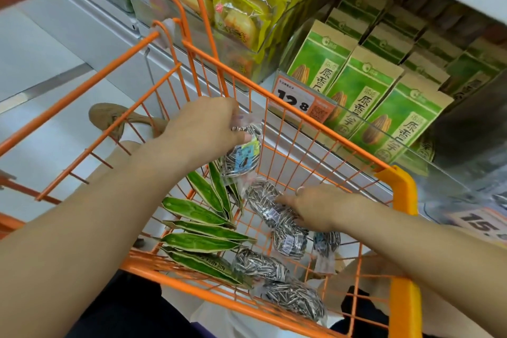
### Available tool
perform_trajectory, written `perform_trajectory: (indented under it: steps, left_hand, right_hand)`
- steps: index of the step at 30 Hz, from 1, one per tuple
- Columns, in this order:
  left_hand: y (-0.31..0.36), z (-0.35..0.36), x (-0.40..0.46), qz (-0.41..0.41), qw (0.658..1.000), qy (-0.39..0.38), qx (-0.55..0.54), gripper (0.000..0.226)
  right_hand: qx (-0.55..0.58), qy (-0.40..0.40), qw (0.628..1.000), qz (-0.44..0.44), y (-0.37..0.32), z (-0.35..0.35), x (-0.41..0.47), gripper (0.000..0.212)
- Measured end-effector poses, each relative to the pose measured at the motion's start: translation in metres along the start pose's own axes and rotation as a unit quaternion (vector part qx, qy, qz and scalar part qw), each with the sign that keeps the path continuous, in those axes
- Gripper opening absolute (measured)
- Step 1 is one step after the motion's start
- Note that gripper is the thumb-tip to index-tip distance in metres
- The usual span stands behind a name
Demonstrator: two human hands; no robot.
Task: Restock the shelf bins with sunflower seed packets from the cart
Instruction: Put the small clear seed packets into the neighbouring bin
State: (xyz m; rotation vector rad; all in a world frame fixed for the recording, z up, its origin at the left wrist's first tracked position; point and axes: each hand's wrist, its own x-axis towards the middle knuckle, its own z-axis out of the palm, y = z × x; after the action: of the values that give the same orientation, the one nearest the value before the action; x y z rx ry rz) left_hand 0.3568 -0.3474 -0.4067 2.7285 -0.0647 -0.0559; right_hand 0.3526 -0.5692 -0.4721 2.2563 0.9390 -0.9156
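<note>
Head view, single entry.

Orange wire cart: standing tight against the shelf front, with both of the person's bare forearms reaching down into its basket.

Left hand: forearm running up from the lower left, hand turned palm-down over the far side of the basket. Its fingers are curling round the top of a clear sunflower seed packet, which is hanging lifted above the cart floor, just inside the far wire wall.

Right hand: forearm entering from the right, wrist bent inward. Its fingers are lying fairly straight and spread, pressing on another clear seed packet resting on the basket floor; no closed grasp is showing.

Loose clear packets: further striped-seed packs lying near the cart's near edge.

Green flat packets: fanning out, standing on edge along the left of the basket floor.

Shelf bin: clear-fronted, holding rows of upright green seed boxes, with a price tag clipped at its front edge.

Neighbouring bin: yellow-green snack bags, to the left of the boxes.
</note>
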Motion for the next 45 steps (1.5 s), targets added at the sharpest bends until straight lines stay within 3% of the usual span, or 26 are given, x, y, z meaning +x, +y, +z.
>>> perform_trajectory:
  steps: [3,8,11,14,16,18,20,22,23,25,27,28,32,35,39,42,45]
  left_hand:
    - [0.0,0.001,0.0,0.003,1.0,-0.004,0.002,0.037]
    - [0.002,-0.003,-0.001,-0.015,0.999,-0.015,-0.025,0.038]
    - [0.003,-0.009,-0.002,-0.026,0.997,-0.025,-0.07,0.043]
    - [0.004,-0.012,-0.003,-0.051,0.99,-0.027,-0.127,0.044]
    - [0.004,-0.013,-0.003,-0.062,0.985,-0.014,-0.16,0.046]
    - [0.004,-0.013,-0.004,-0.062,0.979,-0.005,-0.193,0.043]
    - [0.007,-0.015,-0.005,-0.059,0.974,-0.012,-0.219,0.039]
    - [0.01,-0.015,-0.007,-0.046,0.965,-0.025,-0.257,0.043]
    - [0.01,-0.015,-0.008,-0.041,0.957,-0.034,-0.285,0.045]
    - [0.011,-0.015,-0.008,-0.045,0.94,-0.054,-0.335,0.037]
    - [0.01,-0.014,-0.008,-0.071,0.919,-0.072,-0.38,0.018]
    - [0.011,-0.014,-0.008,-0.08,0.909,-0.081,-0.401,0.019]
    - [0.014,-0.012,-0.01,-0.085,0.883,-0.097,-0.45,0.026]
    - [0.015,-0.012,-0.011,-0.091,0.866,-0.107,-0.48,0.012]
    - [0.019,-0.015,-0.011,-0.097,0.849,-0.121,-0.506,0.01]
    - [0.023,-0.017,-0.013,-0.084,0.836,-0.171,-0.514,0.031]
    - [0.032,-0.015,-0.02,-0.07,0.796,-0.214,-0.561,0.044]
  right_hand:
    - [-0.05,0.006,0.999,0.011,-0.003,0.003,0.002,0.052]
    - [0.025,0.016,0.999,-0.019,0.008,-0.005,-0.003,0.029]
    - [0.172,0.042,0.984,-0.019,0.016,-0.015,-0.013,0.014]
    - [0.312,0.093,0.945,-0.021,0.017,-0.022,-0.026,0.017]
    - [0.441,0.148,0.885,-0.017,0.016,-0.025,-0.038,0.022]
    - [0.602,0.19,0.776,-0.015,0.014,-0.03,-0.051,0.029]
    - [0.691,0.238,0.683,-0.019,0.015,-0.038,-0.065,0.02]
    - [0.739,0.253,0.622,-0.039,0.016,-0.045,-0.078,0.008]
    - [0.75,0.251,0.609,-0.055,0.019,-0.048,-0.085,0.013]
    - [0.748,0.23,0.616,-0.094,0.024,-0.054,-0.097,0.021]
    - [0.722,0.213,0.645,-0.131,0.025,-0.059,-0.104,0.028]
    - [0.71,0.219,0.656,-0.134,0.024,-0.062,-0.106,0.029]
    - [0.649,0.367,0.662,-0.079,0.015,-0.067,-0.1,0.02]
    - [0.593,0.446,0.668,-0.059,0.015,-0.072,-0.094,0.017]
    - [0.611,0.451,0.648,-0.069,0.016,-0.083,-0.086,0.011]
    - [0.64,0.444,0.623,-0.071,0.013,-0.083,-0.08,0.011]
    - [0.663,0.48,0.572,-0.047,0.01,-0.077,-0.082,0.014]
